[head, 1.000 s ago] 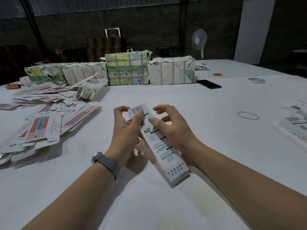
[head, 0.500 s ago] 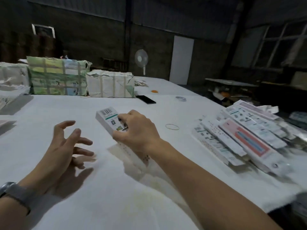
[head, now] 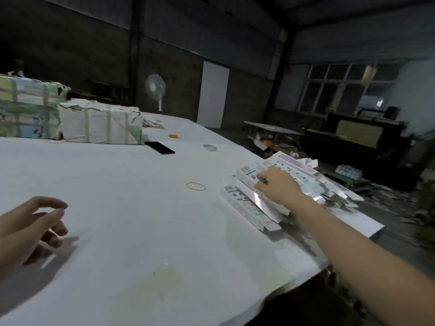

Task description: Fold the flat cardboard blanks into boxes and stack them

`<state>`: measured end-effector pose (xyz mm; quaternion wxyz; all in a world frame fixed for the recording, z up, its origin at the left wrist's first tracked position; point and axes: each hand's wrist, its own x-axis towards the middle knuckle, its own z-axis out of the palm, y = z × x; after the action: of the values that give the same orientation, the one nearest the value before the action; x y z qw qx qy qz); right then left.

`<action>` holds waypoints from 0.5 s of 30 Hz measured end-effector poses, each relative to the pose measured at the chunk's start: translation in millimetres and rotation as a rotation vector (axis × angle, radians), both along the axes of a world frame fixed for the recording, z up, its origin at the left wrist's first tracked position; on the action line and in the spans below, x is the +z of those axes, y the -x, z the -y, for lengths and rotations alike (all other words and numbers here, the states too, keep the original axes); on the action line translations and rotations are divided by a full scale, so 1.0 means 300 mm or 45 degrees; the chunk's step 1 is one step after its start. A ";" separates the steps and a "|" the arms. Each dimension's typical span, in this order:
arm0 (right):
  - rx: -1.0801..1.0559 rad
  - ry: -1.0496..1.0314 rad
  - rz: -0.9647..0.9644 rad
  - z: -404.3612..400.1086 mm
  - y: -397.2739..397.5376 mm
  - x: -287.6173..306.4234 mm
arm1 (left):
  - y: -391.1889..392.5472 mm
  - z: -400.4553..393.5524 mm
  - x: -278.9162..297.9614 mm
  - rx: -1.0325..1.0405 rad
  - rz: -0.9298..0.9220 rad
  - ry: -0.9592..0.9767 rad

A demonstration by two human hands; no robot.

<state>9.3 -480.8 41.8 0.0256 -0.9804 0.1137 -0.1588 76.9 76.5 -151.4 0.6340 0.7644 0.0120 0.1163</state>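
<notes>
As the right hand [head: 276, 185] reaches out to the far right edge of the bench [head: 131, 208], its grip rests on a folded box [head: 249, 176] at the top of the stack of finished boxes [head: 254, 205]. Fingers curl over the box's near end, clenched on it or just pressing it down; which of the two cannot be told from this angle. The box is long and narrow, its axis running from the barcoded end at upper left down toward the wrist at lower right, roughly parallel to the boxes beneath and beside it. Everything the placing move depends on lies on the right: the stack sits directly under that hand, touching it, while the left hand [head: 30, 228] hovers well apart at the near left of the bench, released, fingers loosely spread and grasping nothing. A rubber band [head: 195, 186] lies between the two hands, nearer the stack. Wrapped bundles [head: 98, 124] and a phone [head: 160, 147] sit at the far side. Judging from this, the box needs only to be let go square with its neighbours, a job for the right hand alone.
</notes>
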 end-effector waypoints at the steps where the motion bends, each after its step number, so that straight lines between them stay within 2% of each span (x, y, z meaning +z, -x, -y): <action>1: 0.004 0.034 0.000 0.007 -0.006 -0.003 | -0.039 -0.037 -0.042 0.043 -0.009 -0.024; 4: -0.017 0.186 -0.014 -0.009 -0.032 -0.013 | -0.132 -0.111 -0.142 0.077 -0.045 -0.087; 6: -0.014 0.235 0.024 -0.048 -0.055 -0.023 | -0.141 -0.123 -0.159 -0.014 -0.047 -0.073; 11: 0.288 0.067 0.100 -0.283 -0.085 -0.052 | 0.000 -0.006 -0.085 -0.079 0.072 -0.199; 15: 0.596 -0.171 0.036 -0.555 -0.078 -0.092 | 0.200 0.134 0.141 -0.114 0.074 -0.173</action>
<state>32.6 -314.3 14.3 0.1285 -0.9738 -0.1067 -0.1543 16.9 36.3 -109.1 0.5853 0.8018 -0.0485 0.1105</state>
